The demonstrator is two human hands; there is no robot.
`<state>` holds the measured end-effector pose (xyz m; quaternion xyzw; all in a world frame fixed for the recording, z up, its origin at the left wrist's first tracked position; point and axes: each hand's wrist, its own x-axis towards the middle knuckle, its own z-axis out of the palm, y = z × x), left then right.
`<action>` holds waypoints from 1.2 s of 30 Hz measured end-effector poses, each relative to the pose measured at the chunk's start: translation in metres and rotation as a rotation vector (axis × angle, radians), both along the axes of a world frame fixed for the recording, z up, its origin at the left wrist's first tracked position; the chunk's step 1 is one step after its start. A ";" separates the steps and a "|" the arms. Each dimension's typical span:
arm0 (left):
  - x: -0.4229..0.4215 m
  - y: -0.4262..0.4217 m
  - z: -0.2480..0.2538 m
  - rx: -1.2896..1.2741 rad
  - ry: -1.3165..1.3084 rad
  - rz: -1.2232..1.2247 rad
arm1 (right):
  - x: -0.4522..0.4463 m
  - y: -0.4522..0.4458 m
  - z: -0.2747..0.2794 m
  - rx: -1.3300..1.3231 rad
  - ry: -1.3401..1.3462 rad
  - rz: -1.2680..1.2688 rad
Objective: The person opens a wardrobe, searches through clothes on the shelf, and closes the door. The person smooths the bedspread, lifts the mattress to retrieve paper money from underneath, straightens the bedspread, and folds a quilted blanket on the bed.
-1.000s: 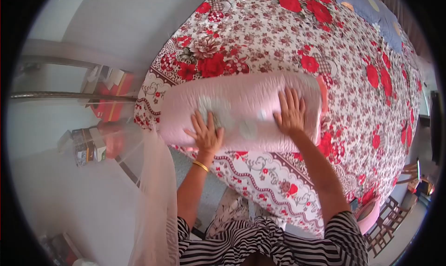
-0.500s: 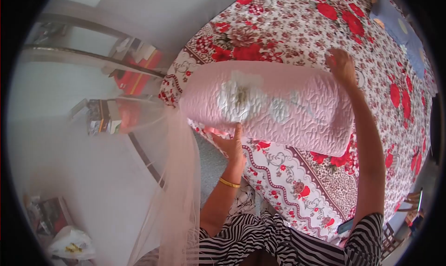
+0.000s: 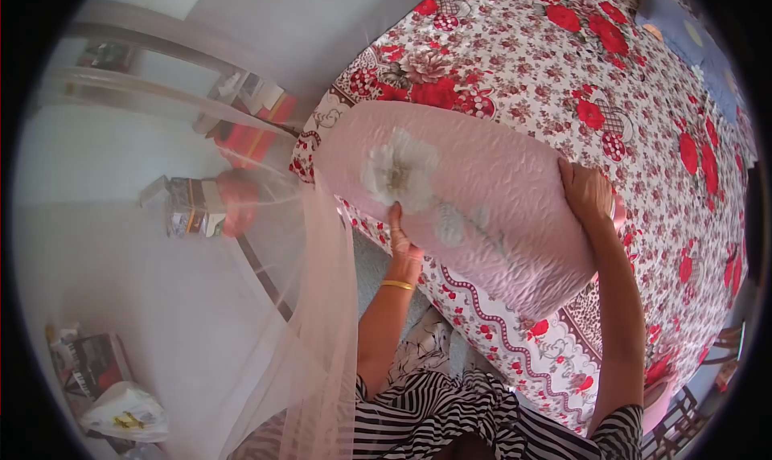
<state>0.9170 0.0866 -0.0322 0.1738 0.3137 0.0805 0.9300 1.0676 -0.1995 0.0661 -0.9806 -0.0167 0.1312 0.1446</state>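
A pink quilted pillow (image 3: 474,170) with a pale flower pattern lies slantwise at the near left part of the bed, above the floral bedsheet (image 3: 515,74). My left hand (image 3: 404,239) grips its near long edge, thumb on top and the other fingers hidden beneath. At the pillow's right end, my right hand (image 3: 587,190) is closed over the edge, knuckles up, with fingertips partly out of sight. A yellow bangle (image 3: 397,285) circles my left wrist.
Sheer pink netting (image 3: 322,299) hangs close to my left arm. Boxes (image 3: 193,207) and a white plastic bag (image 3: 127,412) show through or beside it at left. A blue-grey patterned cloth (image 3: 683,42) lies at the bed's far right; wooden chairs (image 3: 683,424) stand lower right.
My right hand has come down from above the sheet onto the pillow's right end. The pillow has tilted, its right end lower and nearer me. My left hand still holds the near edge.
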 end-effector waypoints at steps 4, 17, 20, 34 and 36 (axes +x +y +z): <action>0.010 0.037 0.055 0.053 -0.134 -0.132 | -0.039 0.018 0.050 0.103 -0.097 0.001; -0.015 0.064 -0.004 0.300 0.246 -0.368 | 0.007 -0.025 -0.105 0.699 -0.132 -0.008; -0.048 0.020 -0.016 0.314 0.205 -0.475 | 0.042 -0.039 -0.102 0.925 0.071 0.001; 0.008 0.001 0.129 0.063 -0.133 -0.363 | 0.023 -0.009 -0.145 1.606 1.241 -0.227; 0.011 0.003 0.135 0.059 -0.165 -0.384 | -0.012 0.011 -0.163 1.739 1.236 -0.443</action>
